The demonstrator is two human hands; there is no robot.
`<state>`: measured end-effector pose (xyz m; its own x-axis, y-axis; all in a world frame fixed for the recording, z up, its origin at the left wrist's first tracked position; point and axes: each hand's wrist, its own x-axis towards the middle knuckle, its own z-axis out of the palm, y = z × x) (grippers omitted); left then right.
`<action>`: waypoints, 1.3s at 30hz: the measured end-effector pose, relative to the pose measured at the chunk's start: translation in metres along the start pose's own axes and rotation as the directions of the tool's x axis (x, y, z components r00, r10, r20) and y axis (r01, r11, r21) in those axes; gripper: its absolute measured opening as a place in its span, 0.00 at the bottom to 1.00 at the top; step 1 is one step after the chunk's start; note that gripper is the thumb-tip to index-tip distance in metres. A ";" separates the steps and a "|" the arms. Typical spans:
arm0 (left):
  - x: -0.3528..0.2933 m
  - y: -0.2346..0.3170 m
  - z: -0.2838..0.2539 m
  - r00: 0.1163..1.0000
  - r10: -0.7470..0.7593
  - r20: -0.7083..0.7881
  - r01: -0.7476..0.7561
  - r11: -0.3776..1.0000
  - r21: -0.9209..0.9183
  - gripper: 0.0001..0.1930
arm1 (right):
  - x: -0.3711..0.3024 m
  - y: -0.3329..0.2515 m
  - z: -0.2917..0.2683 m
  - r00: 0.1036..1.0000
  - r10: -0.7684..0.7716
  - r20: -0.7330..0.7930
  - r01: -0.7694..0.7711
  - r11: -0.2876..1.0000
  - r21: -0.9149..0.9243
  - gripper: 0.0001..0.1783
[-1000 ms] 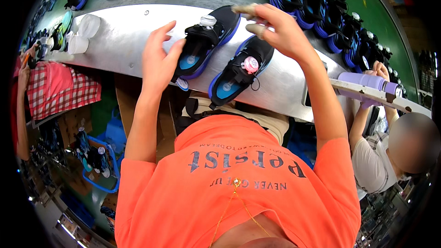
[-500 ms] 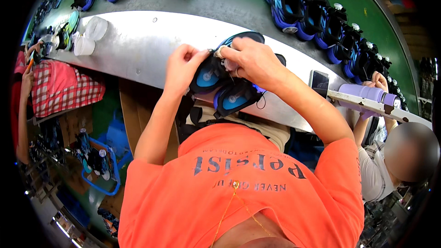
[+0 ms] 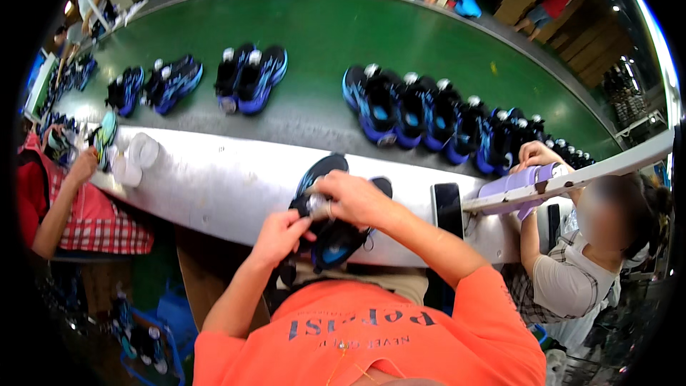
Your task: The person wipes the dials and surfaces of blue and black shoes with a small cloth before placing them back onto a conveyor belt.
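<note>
One black shoe, left hand and right hand fingers bent at it (grip's blurry, can't tell); lopsided tugging could tip it.

Orange tee, short slvs, R slv w/ small dark print. Chest: dark lettering, 1 big line + smaller ones, upside down from cam POV. Thin gold chain w/ small pendant. Beige cloth below hem. Forearms bare. R hand: prob. pale fingertip covers, too blurry to confirm.
</note>
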<state>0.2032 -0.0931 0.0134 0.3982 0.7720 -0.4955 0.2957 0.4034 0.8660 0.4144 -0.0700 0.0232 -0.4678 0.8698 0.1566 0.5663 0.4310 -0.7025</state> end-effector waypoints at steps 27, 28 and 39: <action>0.033 0.033 0.032 0.758 0.598 0.258 -0.636 0.595 0.491 0.06 | -0.107 -0.009 -0.005 0.955 0.238 -0.178 -0.234 0.971 0.047 0.16; 0.037 0.036 0.032 0.734 0.601 0.317 -0.671 0.571 0.473 0.06 | -0.105 -0.013 -0.005 0.935 0.261 -0.239 -0.279 0.959 -0.043 0.16; -0.009 0.032 0.061 0.871 0.489 0.036 -0.442 0.750 0.492 0.08 | -0.112 0.009 -0.024 0.935 0.346 -0.084 -0.322 0.923 0.212 0.19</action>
<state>0.2621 -0.1172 0.0411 0.5229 0.8523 -0.0106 0.4732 -0.2798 0.8353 0.4877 -0.1579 0.0163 -0.1843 0.9821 -0.0380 0.5292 0.0666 -0.8459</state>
